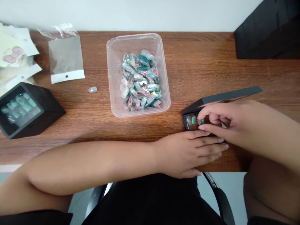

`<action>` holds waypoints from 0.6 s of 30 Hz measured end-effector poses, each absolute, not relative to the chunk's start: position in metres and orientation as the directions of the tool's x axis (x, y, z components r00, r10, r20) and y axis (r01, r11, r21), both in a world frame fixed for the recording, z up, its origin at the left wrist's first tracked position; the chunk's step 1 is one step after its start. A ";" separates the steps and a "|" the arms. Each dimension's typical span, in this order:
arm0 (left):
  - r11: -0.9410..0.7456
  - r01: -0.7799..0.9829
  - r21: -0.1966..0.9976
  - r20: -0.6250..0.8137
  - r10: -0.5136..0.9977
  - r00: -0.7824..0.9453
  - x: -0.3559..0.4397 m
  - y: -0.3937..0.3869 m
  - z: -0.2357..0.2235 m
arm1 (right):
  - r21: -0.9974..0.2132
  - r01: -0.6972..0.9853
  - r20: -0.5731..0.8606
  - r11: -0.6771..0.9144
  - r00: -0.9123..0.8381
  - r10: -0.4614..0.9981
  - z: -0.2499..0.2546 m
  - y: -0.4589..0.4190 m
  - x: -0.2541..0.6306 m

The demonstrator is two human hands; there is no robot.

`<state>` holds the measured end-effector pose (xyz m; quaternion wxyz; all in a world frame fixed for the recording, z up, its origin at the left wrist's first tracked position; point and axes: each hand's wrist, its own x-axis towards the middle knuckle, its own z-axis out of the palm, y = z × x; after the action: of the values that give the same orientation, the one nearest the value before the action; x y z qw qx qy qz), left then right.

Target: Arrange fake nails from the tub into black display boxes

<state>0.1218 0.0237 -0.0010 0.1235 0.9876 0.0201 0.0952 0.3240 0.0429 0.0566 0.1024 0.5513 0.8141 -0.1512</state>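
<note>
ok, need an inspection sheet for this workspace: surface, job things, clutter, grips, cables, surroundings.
Surface: brown wood-grain table.
Job's things: black case, lid raised, green false nails inside; clear tub holding a heap of mixed nails.
Clutter: loose nail left of the tub; clear bag farther back; white cards at far left; black box in front of them, green nails showing.
Grips: left grip palm down, fingers stretched at the case's near side; right grip, thumb and forefinger at a nail in the case, pinched or not unclear.
Cables: nothing seen on the table.
Surroundings: pale wall, dark stack at back right, chair.
</note>
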 end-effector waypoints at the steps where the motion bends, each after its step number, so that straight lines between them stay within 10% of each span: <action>1: -0.969 0.018 0.246 0.182 0.064 0.981 0.122 0.024 -0.001 | -0.137 0.931 -0.340 0.339 -0.365 0.866 0.057 0.043 0.325; 18: -0.975 0.045 0.216 0.212 0.092 0.973 0.123 0.018 -0.008 | -0.182 0.896 -0.306 0.406 -0.444 0.842 0.057 0.041 0.330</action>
<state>0.1228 0.0179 -0.0079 0.1056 0.9876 0.0347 0.1111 0.3303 0.0412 0.0571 0.0831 0.5208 0.8342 -0.1609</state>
